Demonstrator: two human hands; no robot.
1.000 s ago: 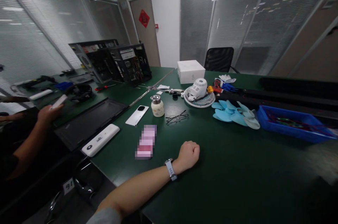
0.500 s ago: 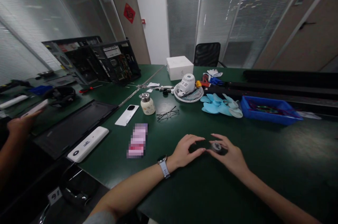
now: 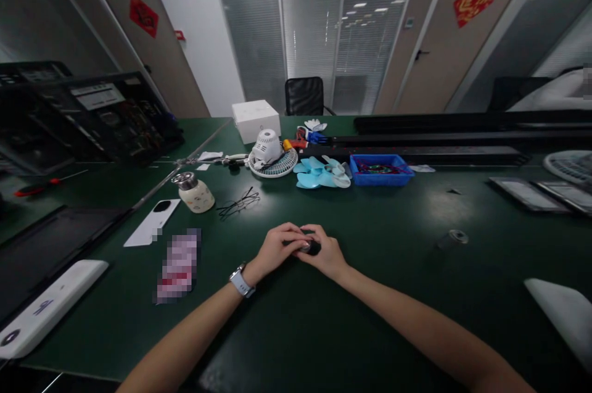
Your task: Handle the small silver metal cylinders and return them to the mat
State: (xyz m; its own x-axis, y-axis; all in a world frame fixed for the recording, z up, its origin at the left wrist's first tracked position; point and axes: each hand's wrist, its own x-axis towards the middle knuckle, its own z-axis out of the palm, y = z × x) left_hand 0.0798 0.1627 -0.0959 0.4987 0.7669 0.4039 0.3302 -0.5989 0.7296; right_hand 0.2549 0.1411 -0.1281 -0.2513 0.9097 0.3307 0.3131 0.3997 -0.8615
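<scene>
Both my hands meet on the green table (image 3: 379, 294) around a small dark round object (image 3: 311, 247). My left hand (image 3: 276, 247), with a watch on its wrist, curls its fingers onto the object from the left. My right hand (image 3: 324, 252) closes over it from the right. Most of the object is hidden under my fingers, so I cannot name it. A pair of glasses (image 3: 238, 203) lies just beyond my hands.
A small jar (image 3: 195, 192), a white phone (image 3: 152, 223) and a white power bank (image 3: 44, 310) lie to the left. Further back stand a fan part (image 3: 272, 155), light blue fan blades (image 3: 321, 172), a blue tray (image 3: 380, 169) and a white box (image 3: 255, 119). A small round part (image 3: 457, 236) lies to the right.
My view has swung to the right and the other person's hand has left it. My right hand came in beside the left, and both have closed over the dark object.
</scene>
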